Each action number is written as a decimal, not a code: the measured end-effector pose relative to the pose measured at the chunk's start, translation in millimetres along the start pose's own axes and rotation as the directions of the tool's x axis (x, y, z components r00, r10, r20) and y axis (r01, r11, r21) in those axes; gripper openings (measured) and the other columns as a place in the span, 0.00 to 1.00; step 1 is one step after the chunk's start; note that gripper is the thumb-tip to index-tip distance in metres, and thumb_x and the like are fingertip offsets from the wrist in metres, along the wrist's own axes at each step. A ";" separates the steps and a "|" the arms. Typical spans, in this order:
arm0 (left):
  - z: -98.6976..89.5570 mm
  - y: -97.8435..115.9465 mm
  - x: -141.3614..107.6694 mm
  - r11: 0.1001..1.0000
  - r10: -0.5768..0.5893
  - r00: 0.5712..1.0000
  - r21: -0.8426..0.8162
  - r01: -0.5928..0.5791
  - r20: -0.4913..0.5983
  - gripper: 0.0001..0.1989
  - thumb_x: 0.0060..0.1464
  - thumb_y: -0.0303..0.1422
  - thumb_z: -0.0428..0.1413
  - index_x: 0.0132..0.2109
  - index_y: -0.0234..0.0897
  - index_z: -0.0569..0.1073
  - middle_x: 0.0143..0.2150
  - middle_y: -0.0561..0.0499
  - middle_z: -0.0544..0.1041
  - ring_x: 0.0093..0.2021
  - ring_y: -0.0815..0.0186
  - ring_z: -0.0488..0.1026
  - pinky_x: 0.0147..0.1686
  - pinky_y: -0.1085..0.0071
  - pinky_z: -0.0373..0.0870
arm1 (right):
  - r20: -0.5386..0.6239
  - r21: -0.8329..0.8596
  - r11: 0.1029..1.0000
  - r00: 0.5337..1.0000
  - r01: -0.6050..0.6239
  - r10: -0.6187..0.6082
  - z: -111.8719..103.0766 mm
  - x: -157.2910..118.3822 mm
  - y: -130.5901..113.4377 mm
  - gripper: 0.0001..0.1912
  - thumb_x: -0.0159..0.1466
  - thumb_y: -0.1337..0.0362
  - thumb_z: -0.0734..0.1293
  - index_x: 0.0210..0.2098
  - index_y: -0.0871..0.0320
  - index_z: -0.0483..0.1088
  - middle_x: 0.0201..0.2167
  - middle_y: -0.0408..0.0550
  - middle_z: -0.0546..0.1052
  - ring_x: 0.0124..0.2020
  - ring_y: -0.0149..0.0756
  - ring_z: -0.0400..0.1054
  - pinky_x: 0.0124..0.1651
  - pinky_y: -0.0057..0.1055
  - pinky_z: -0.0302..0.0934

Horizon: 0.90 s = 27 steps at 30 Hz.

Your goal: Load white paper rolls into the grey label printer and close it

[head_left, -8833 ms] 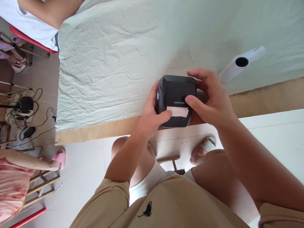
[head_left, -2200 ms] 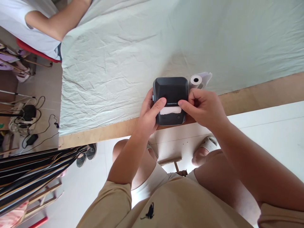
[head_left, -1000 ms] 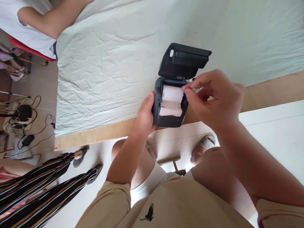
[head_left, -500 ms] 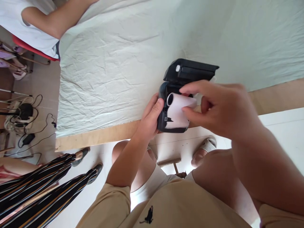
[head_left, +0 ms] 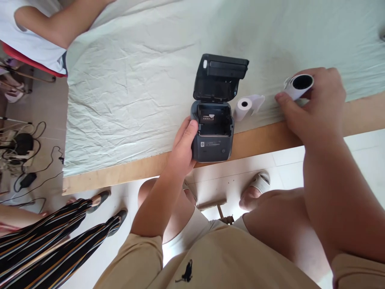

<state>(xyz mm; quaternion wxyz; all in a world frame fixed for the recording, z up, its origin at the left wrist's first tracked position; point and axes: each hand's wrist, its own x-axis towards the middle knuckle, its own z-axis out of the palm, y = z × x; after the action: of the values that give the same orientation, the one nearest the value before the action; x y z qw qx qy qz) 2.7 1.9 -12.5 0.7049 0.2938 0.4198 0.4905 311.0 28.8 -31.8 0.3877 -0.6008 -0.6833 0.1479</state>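
Note:
My left hand (head_left: 183, 146) grips the left side of a dark portable label printer (head_left: 213, 147) at the table's front edge. The printer's black lid (head_left: 221, 78) is tipped back, and its paper bay shows no roll inside. To the right, my right hand (head_left: 320, 104) has its thumb and fingers around a white paper roll (head_left: 296, 89) with a wide dark core, held at the cloth. Between the printer and that hand stands a smaller white paper roll (head_left: 243, 107) with a narrow core, its loose end trailing to the right.
A pale green, wrinkled cloth (head_left: 135, 92) covers the wooden table (head_left: 120, 182). One person's arm (head_left: 66, 28) rests at the far left corner. Someone in striped trousers (head_left: 60, 237) is at the lower left. Cables and a black adapter (head_left: 28, 180) lie on the floor.
The wide-core roll has come out of the printer's bay and moved right in my right hand. The smaller roll, hidden before, now shows. My left hand still holds the printer.

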 end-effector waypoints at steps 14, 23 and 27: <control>2.6 -2.0 2.9 0.999 0.025 0.999 0.043 -0.024 -0.024 0.23 0.67 0.57 0.63 0.51 0.43 0.83 0.49 0.50 0.89 0.57 0.54 0.88 0.54 0.63 0.86 | 0.026 -0.113 0.989 0.995 0.097 -0.095 40.1 2.9 -81.8 0.28 0.66 0.66 0.74 0.64 0.48 0.69 0.63 0.59 0.75 0.65 0.59 0.74 0.69 0.57 0.67; 0.1 1.4 -0.6 1.000 -0.002 1.000 0.014 0.002 0.007 0.19 0.65 0.53 0.66 0.49 0.44 0.82 0.51 0.50 0.89 0.63 0.49 0.86 0.60 0.58 0.86 | -0.013 0.014 0.996 0.996 0.086 -0.086 44.2 5.3 -53.4 0.28 0.59 0.65 0.76 0.58 0.45 0.75 0.47 0.49 0.82 0.43 0.45 0.77 0.49 0.47 0.75; 0.8 3.4 -1.3 0.999 -0.016 1.000 0.031 0.016 0.008 0.23 0.64 0.56 0.65 0.53 0.44 0.82 0.52 0.50 0.89 0.64 0.49 0.86 0.60 0.58 0.87 | 0.009 0.038 0.995 0.996 0.089 -0.089 46.2 1.1 -55.9 0.24 0.61 0.67 0.73 0.57 0.46 0.76 0.49 0.49 0.83 0.41 0.41 0.76 0.47 0.41 0.75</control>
<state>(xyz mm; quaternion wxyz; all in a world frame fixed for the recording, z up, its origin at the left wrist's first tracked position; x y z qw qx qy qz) 1.6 1.9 -8.9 0.7058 0.3034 0.4269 0.4771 238.9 28.9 -24.4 0.4017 -0.5615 -0.7085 0.1464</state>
